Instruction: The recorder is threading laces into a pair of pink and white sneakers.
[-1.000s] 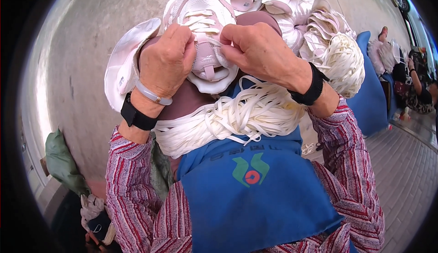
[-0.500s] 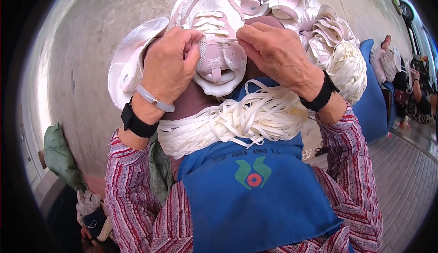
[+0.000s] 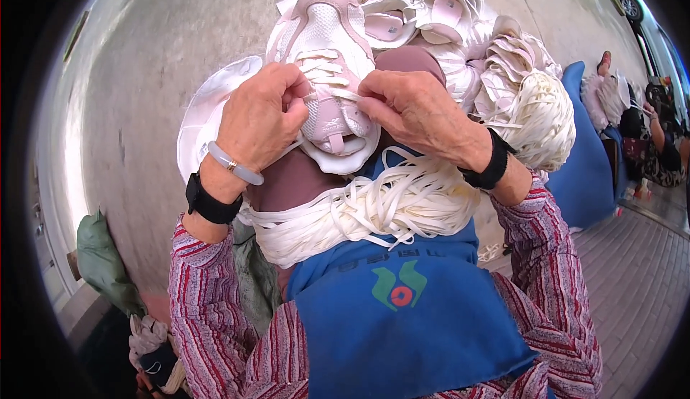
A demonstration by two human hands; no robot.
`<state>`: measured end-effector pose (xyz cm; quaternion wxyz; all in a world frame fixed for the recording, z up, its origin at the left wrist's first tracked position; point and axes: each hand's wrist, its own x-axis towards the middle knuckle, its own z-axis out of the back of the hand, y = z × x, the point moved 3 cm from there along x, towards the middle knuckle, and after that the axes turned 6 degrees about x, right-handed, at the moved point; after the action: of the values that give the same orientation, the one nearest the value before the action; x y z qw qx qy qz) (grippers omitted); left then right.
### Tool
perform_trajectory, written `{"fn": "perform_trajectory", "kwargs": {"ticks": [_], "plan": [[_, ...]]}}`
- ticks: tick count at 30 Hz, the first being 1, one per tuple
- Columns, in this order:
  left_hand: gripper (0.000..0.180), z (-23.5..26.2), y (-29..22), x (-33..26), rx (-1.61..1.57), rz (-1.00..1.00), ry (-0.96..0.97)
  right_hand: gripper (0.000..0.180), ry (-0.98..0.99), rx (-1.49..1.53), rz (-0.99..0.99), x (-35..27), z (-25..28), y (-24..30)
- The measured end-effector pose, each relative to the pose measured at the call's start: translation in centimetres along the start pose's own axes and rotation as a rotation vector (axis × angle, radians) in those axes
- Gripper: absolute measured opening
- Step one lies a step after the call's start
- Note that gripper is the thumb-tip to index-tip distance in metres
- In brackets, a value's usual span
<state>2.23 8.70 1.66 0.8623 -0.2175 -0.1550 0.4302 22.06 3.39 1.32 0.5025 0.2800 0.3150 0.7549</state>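
White mesh and pale pink panels are making up the sneaker upper [image 3: 327, 36], which is lying across the person's maroon-trousered knees [image 3: 291, 180], toe pointing away. From where I'm standing, the right hand [image 3: 424, 115] is pinching an off-white flat lace [image 3: 346, 94] between thumb and forefinger at the eyelets. The left hand [image 3: 262, 115] is curling at the opposite eyelet edge, thumb and forefinger bent close together; I'm not able to tell whether its fingertips are gripping the lace.

The soft pink tongue [image 3: 330, 127] is sitting just below the crossing strands, so uneven pulling could be bunching or skewing it. Flat lace could be twisting if the fingers are rolling it. A tangled bundle of off-white laces [image 3: 392, 201] is spreading over the lap, above the blue cloth apron [image 3: 424, 345], and a loose end could be snagging there.
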Motion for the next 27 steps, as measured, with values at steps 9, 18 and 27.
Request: {"fn": "perform_trajectory", "kwargs": {"ticks": [9, 18, 27], "plan": [[0.006, -0.2, -1.1, -0.2, 0.078, -0.144, -0.154, 0.013, 0.011, 0.038, -0.032, 0.6, 0.1, 0.6], [0.008, -1.2, -1.6, -1.2, 0.17, -0.34, -0.268, 0.02, 0.04, -0.784, 0.731, -0.2, 2.4, 1.5], [0.028, 5.4, 5.7, -5.3, -0.423, 0.254, -0.351, 0.014, 0.031, -0.583, 0.377, -2.8, 2.4, -1.2]]}}
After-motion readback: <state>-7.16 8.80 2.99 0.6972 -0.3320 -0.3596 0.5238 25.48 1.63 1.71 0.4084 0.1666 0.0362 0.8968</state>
